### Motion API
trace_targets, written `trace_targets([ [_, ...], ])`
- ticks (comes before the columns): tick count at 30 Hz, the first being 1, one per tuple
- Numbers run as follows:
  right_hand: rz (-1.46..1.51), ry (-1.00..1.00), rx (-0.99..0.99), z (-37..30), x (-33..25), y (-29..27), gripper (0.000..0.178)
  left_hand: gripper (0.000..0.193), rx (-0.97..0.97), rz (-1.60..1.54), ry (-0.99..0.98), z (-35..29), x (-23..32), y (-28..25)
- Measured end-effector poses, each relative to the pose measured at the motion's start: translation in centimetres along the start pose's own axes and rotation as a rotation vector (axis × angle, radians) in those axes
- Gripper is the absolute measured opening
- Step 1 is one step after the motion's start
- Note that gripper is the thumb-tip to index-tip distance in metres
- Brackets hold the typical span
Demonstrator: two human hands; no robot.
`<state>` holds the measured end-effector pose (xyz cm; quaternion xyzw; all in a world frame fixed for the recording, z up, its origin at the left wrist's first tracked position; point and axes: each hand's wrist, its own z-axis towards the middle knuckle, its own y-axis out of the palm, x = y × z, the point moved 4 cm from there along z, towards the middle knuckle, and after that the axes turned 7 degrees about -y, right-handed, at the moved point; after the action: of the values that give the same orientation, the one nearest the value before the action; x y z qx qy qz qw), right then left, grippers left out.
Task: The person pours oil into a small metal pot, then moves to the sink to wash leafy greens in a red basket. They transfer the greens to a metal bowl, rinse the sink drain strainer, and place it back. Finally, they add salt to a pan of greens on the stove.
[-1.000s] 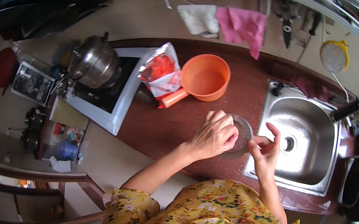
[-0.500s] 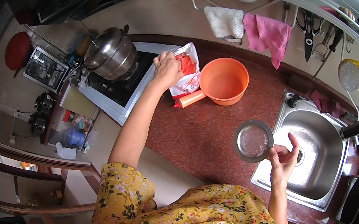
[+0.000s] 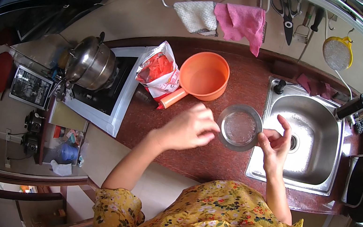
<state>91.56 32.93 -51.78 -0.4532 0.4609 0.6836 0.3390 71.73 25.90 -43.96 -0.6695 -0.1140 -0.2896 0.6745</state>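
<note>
Nearest the lens, yellow flowered sleeves (image 3: 202,221), both forearms rising from them toward the steel sink (image 3: 305,171). Left forearm bare, angled up and rightward across the red-brown counter (image 3: 242,87), wrist straight. Left hand (image 3: 187,128) well left of the sink, knuckles up, fingers curled loosely together with tips pinched toward the thumb, just at the left rim of a small round steel bowl (image 3: 239,128); whether anything sits between those fingertips, cannot tell, nor whether they touch the rim. Right forearm short and steep, rising over the sink's front left corner. Right hand (image 3: 274,145) above the sink's left edge, palm turned toward the bowl, thumb and first fingers gripping the bowl's right rim, remaining fingers spread and lifted. Bowl held level over the counter right beside the sink's left edge, mouth up, inside shiny and seemingly bare. Farther out, left of the sink and beyond the bowl, an orange plastic scoop (image 3: 203,75) with its handle pointing down-left, and touching that handle a torn red and white packet (image 3: 158,70). Farther left again, a steel pot (image 3: 90,64) on a cooktop (image 3: 112,87). Behind the sink, a tap (image 3: 356,107) at its far right corner; on the wall beyond, a pink cloth (image 3: 243,22), a white cloth (image 3: 198,15), scissors (image 3: 287,9) and a yellow-rimmed strainer (image 3: 338,52).
</note>
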Motion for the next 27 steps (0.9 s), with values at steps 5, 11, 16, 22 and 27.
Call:
trace_targets([
  [5, -0.029, -0.015, -0.036, -0.5, -0.6, 0.9, 0.057, 0.02, -0.015, 0.149, 0.094, 0.4, 1.4, 2.8],
  [11, -0.033, -0.062, -0.057, -0.9, -0.7, 1.0, 0.057, 0.015, -0.056, 0.154, 0.105, 0.4, 1.2, 3.4],
  [16, -0.027, -0.039, -0.053, -1.1, -0.3, 1.0, 0.057, 0.011, -0.062, 0.105, 0.07, 0.2, 1.0, 3.6],
  [22, -0.034, -0.03, -0.061, -1.2, -0.4, 1.2, 0.057, 0.011, -0.02, 0.115, 0.07, 0.1, 1.0, 3.9],
  [27, -0.059, -0.02, -0.072, -1.2, -0.3, 1.2, 0.057, 0.012, -0.006, 0.143, 0.069, 0.2, 0.9, 4.5],
])
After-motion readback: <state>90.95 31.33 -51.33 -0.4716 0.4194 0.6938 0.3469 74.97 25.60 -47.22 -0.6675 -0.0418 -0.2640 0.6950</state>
